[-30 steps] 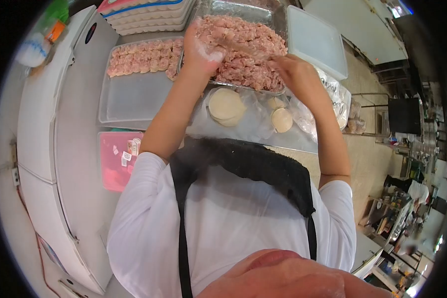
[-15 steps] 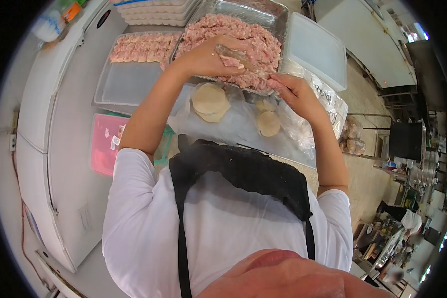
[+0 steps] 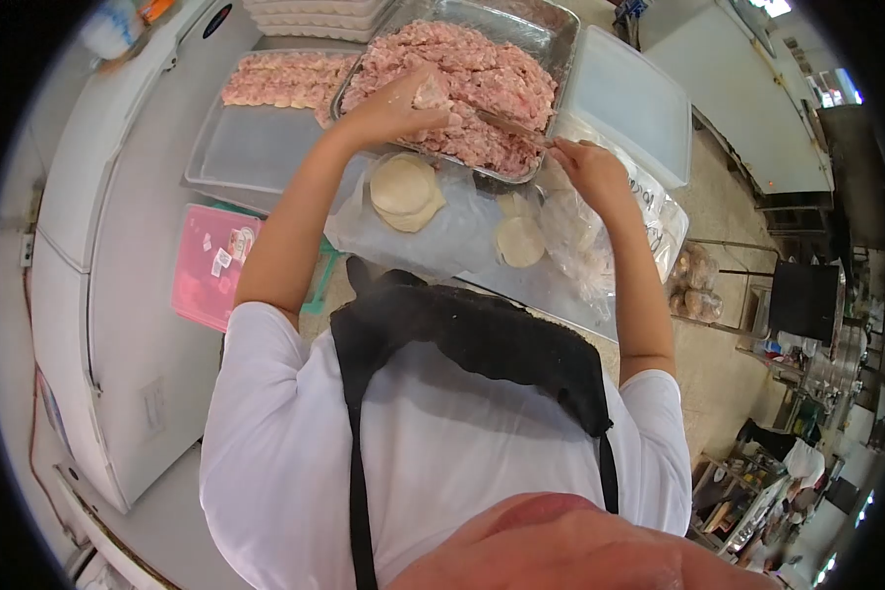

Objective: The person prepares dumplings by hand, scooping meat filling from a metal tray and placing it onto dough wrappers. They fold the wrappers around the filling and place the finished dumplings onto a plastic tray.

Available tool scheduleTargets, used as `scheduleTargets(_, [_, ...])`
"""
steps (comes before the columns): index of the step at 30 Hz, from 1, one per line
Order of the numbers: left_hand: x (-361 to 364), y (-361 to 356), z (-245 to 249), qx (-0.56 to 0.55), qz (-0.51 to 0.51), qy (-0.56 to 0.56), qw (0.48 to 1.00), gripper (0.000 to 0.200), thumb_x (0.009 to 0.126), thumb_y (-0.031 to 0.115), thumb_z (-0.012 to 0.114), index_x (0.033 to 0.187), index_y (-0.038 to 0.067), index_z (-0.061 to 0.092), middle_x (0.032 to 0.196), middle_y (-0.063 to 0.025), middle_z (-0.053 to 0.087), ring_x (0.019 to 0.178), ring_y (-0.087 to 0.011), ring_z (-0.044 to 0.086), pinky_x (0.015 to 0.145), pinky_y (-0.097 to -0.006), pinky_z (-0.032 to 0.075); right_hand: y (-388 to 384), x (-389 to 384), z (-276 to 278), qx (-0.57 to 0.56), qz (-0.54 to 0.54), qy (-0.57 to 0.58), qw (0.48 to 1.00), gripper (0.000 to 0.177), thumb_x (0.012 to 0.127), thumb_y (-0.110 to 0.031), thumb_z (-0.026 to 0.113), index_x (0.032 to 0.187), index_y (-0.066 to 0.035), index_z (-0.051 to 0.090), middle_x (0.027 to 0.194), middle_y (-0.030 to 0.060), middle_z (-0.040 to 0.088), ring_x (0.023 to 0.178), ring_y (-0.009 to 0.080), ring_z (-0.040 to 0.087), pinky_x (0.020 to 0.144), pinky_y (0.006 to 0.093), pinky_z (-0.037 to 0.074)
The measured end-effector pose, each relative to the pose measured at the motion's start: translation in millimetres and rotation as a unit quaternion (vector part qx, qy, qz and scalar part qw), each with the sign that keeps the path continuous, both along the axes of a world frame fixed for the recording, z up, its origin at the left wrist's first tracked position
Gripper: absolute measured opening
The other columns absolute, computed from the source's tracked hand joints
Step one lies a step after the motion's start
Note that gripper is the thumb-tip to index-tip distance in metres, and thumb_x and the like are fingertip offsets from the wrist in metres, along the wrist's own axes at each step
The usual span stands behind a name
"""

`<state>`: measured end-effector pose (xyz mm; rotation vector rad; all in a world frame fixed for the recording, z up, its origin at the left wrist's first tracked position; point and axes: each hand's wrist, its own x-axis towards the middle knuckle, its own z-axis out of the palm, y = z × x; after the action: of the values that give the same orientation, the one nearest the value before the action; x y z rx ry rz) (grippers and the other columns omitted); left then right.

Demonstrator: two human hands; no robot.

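My left hand (image 3: 403, 106) is curled around a wrapper with pink filling (image 3: 431, 95), over the near left part of a metal tray (image 3: 567, 59). Minced meat (image 3: 492, 74) is heaped in that tray. At the tray's right edge, my right hand (image 3: 590, 173) grips the handle of a flat spatula (image 3: 509, 125), whose blade lies over the meat. Nearer me, round wrappers (image 3: 403, 187) are stacked on plastic, with a smaller group of wrappers (image 3: 519, 241) to their right.
Rows of filled pieces (image 3: 285, 81) occupy the far part of a plastic tray (image 3: 256, 146) at left. A pink lid (image 3: 204, 264) lies below it. Right of the meat are a translucent container (image 3: 629, 106) and plastic bags (image 3: 575, 231). White foam trays (image 3: 315, 18) are stacked behind.
My left hand has turned, so the filled wrapper now faces up. My right hand has drawn back slightly, and the spatula has come away from my left hand onto the meat.
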<state>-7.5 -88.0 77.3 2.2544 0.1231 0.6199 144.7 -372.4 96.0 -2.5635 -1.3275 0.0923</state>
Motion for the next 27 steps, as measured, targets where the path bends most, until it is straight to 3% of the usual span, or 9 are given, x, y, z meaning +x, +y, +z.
scheduleTargets(2, [-12.0, -11.4, 36.1, -0.021, -0.052, 0.030, 0.998, 0.056, 0.074, 0.035, 0.073, 0.119, 0.003, 0.059, 0.110, -0.0146, 0.064, 0.101, -0.0253, 0.060, 0.090, -0.0348, 0.045, -9.1, -9.8, 34.4, -0.001, -0.045, 0.052, 0.998, 0.032, 0.094, -0.033, 0.051, 0.111, -0.010, 0.067, 0.100, 0.0155, 0.067, 0.090, 0.0345, 0.064, 0.079, 0.0387, 0.051])
scheduleTargets(3, [-14.5, -15.3, 51.5, -0.032, -0.077, 0.042, 0.996, 0.057, 0.074, 0.033, 0.073, 0.120, 0.003, 0.059, 0.110, -0.0149, 0.063, 0.101, -0.0253, 0.060, 0.090, -0.0350, 0.045, -12.3, -14.1, 38.2, 0.128, -0.039, 0.130, 0.982, 0.031, 0.094, -0.031, 0.054, 0.109, -0.007, 0.067, 0.107, 0.0173, 0.066, 0.095, 0.0334, 0.064, 0.084, 0.0361, 0.050])
scheduleTargets(6, [-13.3, -15.8, 60.3, -0.030, -0.133, 0.064, 0.989, 0.054, 0.075, 0.031, 0.073, 0.121, 0.005, 0.059, 0.111, -0.0146, 0.063, 0.102, -0.0249, 0.060, 0.089, -0.0347, 0.045, -3.6, -36.3, 49.1, 0.194, 0.022, 0.263, 0.945, 0.030, 0.092, -0.026, 0.058, 0.111, -0.004, 0.066, 0.111, 0.0175, 0.065, 0.097, 0.0305, 0.065, 0.088, 0.0350, 0.048])
scheduleTargets(9, [-3.3, -7.0, 59.4, -0.030, -0.216, 0.172, 0.961, 0.053, 0.075, 0.029, 0.074, 0.120, 0.006, 0.059, 0.109, -0.0133, 0.064, 0.101, -0.0248, 0.060, 0.089, -0.0340, 0.046, 14.5, -33.6, 36.0, 0.149, 0.088, 0.195, 0.965, 0.026, 0.091, -0.024, 0.059, 0.109, -0.006, 0.067, 0.109, 0.0159, 0.066, 0.093, 0.0299, 0.066, 0.083, 0.0353, 0.050])
scheduleTargets(12, [-9.2, -2.0, 22.6, 0.009, -0.074, 0.021, 0.997, 0.051, 0.075, 0.029, 0.074, 0.118, 0.006, 0.060, 0.109, -0.0125, 0.064, 0.102, -0.0236, 0.060, 0.090, -0.0335, 0.045, 18.3, -35.1, 66.5, 0.124, 0.081, 0.052, 0.988, 0.026, 0.090, -0.028, 0.060, 0.105, -0.009, 0.069, 0.098, 0.0126, 0.067, 0.082, 0.0321, 0.065, 0.073, 0.0381, 0.052])
scheduleTargets(15, [-12.9, 6.1, 37.8, -0.050, -0.126, 0.099, 0.986, 0.054, 0.074, 0.028, 0.075, 0.120, 0.005, 0.059, 0.118, -0.0142, 0.061, 0.109, -0.0248, 0.058, 0.094, -0.0344, 0.044, 25.3, -64.7, 75.0, 0.097, 0.081, -0.053, 0.991, 0.025, 0.090, -0.030, 0.060, 0.103, -0.010, 0.070, 0.092, 0.0115, 0.067, 0.077, 0.0319, 0.064, 0.068, 0.0396, 0.050])
scheduleTargets(18, [-24.2, 3.0, 33.6, -0.025, -0.046, 0.025, 0.998, 0.051, 0.073, 0.025, 0.077, 0.118, 0.007, 0.060, 0.119, -0.0144, 0.061, 0.111, -0.0252, 0.057, 0.096, -0.0354, 0.043, 29.1, -49.3, 85.7, 0.128, 0.092, -0.039, 0.987, 0.025, 0.090, -0.029, 0.060, 0.102, -0.009, 0.070, 0.092, 0.0123, 0.066, 0.077, 0.0318, 0.064, 0.068, 0.0396, 0.050])
scheduleTargets(22, [-48.2, 7.6, 55.9, -0.098, -0.108, 0.030, 0.989, 0.048, 0.073, 0.028, 0.078, 0.113, 0.008, 0.062, 0.112, -0.0131, 0.063, 0.106, -0.0253, 0.057, 0.093, -0.0351, 0.043, 31.4, -63.0, 103.3, 0.187, 0.118, 0.063, 0.973, 0.027, 0.091, -0.027, 0.058, 0.102, -0.005, 0.068, 0.095, 0.0162, 0.066, 0.084, 0.0324, 0.064, 0.071, 0.0371, 0.050])
scheduleTargets(27, [-63.0, 31.6, 47.6, -0.066, -0.052, 0.064, 0.994, 0.052, 0.073, 0.025, 0.078, 0.116, 0.004, 0.060, 0.108, -0.0147, 0.064, 0.100, -0.0197, 0.058, 0.087, -0.0318, 0.046, 69.0, -78.5, 60.4, 0.129, 0.104, 0.132, 0.977, 0.026, 0.091, -0.019, 0.059, 0.107, 0.000, 0.064, 0.103, 0.0196, 0.065, 0.090, 0.0346, 0.063, 0.080, 0.0363, 0.049])
